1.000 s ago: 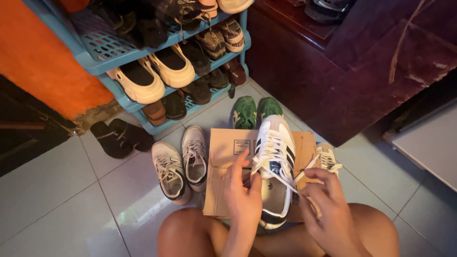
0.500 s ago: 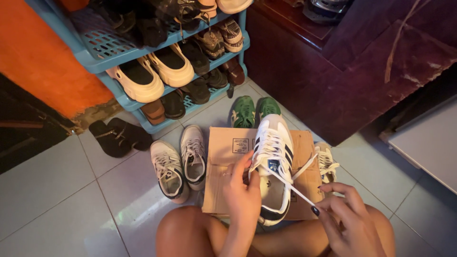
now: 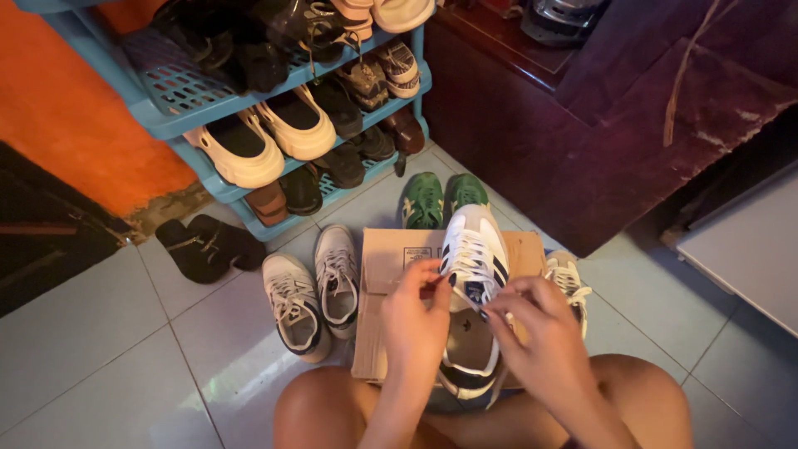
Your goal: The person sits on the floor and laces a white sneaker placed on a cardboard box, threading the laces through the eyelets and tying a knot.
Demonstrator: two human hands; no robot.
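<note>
Both hands (image 3: 478,333) on laced sneaker (image 3: 471,258)

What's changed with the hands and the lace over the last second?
The right hand had drawn the lace out to the right and low; it has now come back up and in to the shoe, its fingers at the laces beside the tongue. The lace no longer stretches out sideways. The left hand stays at the shoe's left side. The cardboard and the shoes around it lie as before.
</note>
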